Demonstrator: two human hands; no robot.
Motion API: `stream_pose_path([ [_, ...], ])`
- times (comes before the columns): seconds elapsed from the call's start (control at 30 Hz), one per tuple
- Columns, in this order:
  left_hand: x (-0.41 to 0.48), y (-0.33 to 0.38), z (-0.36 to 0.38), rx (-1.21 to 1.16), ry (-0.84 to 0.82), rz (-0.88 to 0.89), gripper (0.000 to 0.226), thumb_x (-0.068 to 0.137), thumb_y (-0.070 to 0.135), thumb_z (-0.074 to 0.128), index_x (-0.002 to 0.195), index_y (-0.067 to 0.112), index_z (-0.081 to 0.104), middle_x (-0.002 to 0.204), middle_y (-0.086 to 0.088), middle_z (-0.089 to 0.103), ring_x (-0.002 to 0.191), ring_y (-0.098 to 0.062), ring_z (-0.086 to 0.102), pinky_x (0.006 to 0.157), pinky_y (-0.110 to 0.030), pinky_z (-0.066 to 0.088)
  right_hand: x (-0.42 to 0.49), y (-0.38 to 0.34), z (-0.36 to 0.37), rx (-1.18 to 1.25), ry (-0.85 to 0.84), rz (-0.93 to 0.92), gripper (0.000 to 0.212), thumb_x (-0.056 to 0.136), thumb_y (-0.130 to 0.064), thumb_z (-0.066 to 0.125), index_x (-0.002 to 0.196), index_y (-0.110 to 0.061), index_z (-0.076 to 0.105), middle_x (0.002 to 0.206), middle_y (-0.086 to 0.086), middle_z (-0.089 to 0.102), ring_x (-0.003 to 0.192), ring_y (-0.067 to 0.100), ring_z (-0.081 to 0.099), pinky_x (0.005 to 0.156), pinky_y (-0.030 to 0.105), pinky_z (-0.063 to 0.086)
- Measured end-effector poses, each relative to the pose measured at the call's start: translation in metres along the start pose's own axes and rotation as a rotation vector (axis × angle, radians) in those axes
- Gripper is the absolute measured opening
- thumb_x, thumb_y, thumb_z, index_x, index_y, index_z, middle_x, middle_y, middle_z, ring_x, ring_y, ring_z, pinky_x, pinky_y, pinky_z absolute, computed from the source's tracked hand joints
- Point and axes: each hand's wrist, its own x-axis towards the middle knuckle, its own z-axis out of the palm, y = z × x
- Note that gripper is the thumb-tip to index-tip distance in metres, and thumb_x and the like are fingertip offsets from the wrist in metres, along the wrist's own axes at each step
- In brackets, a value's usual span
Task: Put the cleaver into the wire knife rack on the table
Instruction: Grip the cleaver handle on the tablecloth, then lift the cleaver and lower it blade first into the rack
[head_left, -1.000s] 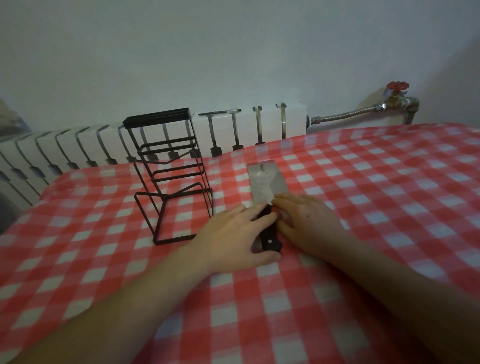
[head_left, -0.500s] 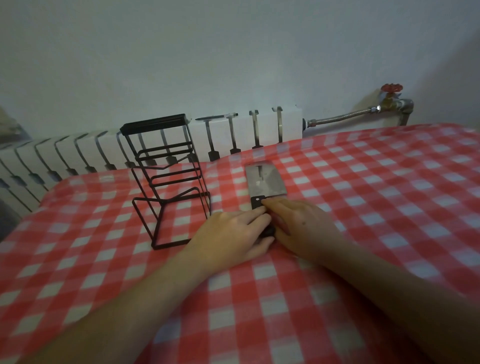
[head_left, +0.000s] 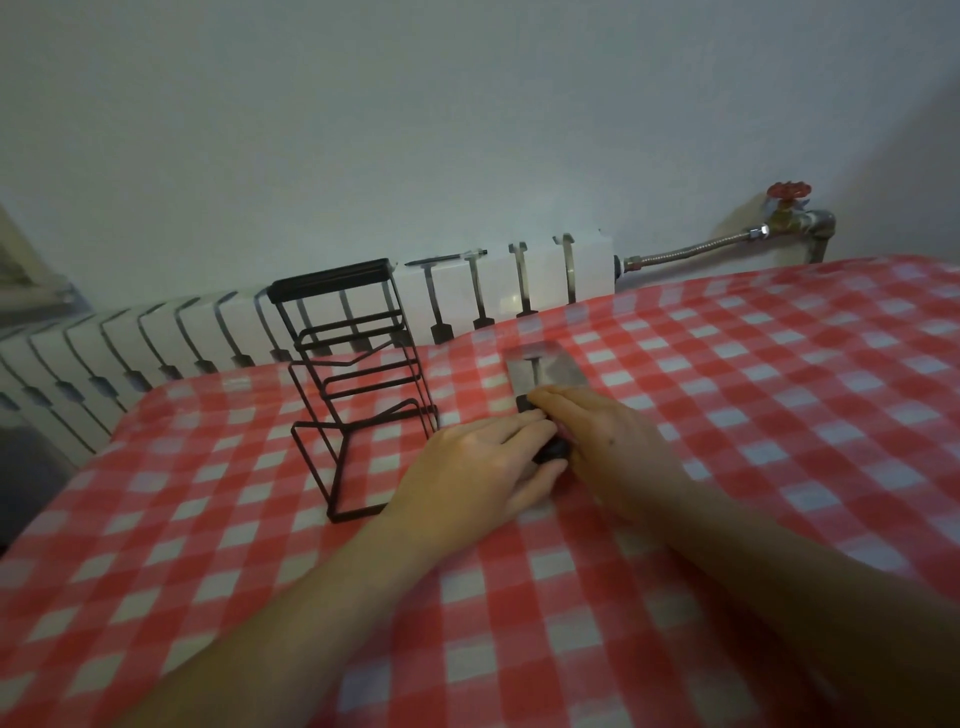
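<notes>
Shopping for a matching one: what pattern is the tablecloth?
Red-and-white checks on the tablecloth, clearest in the head view.

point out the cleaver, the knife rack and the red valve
cleaver (head_left: 545, 366), head view, on the flat of the blade
knife rack (head_left: 332, 278), head view, on its black top bar
red valve (head_left: 788, 189), head view, on the round handle by the wall

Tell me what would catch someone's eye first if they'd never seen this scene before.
Probably the red-and-white checked tablecloth that fills the lower frame. At its middle, the left hand and right hand meet over the black handle of a cleaver lying flat, blade pointing away. Left of them an empty black wire knife rack stands upright before a white radiator.
</notes>
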Motion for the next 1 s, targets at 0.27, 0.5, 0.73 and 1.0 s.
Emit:
stream_pose_path([
  [0.27, -0.014, -0.013, 0.012, -0.396, -0.031, -0.386, 0.055, 0.085, 0.031, 0.057, 0.137, 0.029, 0.043, 0.133, 0.012, 0.048, 0.123, -0.003, 0.052, 0.1, -0.036, 0.049, 0.008, -0.007, -0.012, -0.057, 0.008, -0.033, 0.043, 0.079, -0.004, 0.058, 0.121, -0.008, 0.065, 0.119, 0.009, 0.069, 0.092, 0.036, 0.068, 0.061, 0.034, 0.052],
  [0.5, 0.005, -0.024, 0.03, -0.468, 0.052, -0.595, 0.053, 0.093, 0.009, 0.06, 0.14, 0.032, 0.046, 0.135, 0.008, 0.059, 0.127, -0.009, 0.053, 0.106, -0.036, 0.046, 0.012, -0.016, -0.022, -0.111, -0.039, -0.103, 0.045, 0.088, -0.02, 0.033, 0.119, -0.009, 0.064, 0.121, 0.007, 0.068, 0.09, 0.033, 0.067, 0.059, 0.036, 0.051],
  [0.73, 0.024, -0.028, 0.027, -0.375, 0.138, -0.472, 0.052, 0.09, 0.007, 0.066, 0.136, 0.027, 0.053, 0.129, 0.005, 0.066, 0.119, -0.011, 0.059, 0.097, -0.022, 0.043, 0.026, -0.022, -0.046, -0.028, 0.034, -0.106, 0.036, 0.089, -0.002, 0.058, 0.123, -0.012, 0.063, 0.119, 0.006, 0.068, 0.092, 0.029, 0.067, 0.064, 0.035, 0.053],
  [1.0, 0.038, -0.03, 0.009, -0.218, 0.222, -0.387, 0.028, 0.095, 0.017, 0.066, 0.122, 0.012, 0.063, 0.097, -0.008, 0.074, 0.088, -0.028, 0.069, 0.073, -0.045, 0.054, 0.037, -0.035, -0.064, 0.079, 0.098, -0.094, 0.037, 0.091, -0.006, 0.065, 0.127, -0.011, 0.062, 0.11, 0.008, 0.073, 0.096, 0.025, 0.068, 0.079, 0.039, 0.055],
])
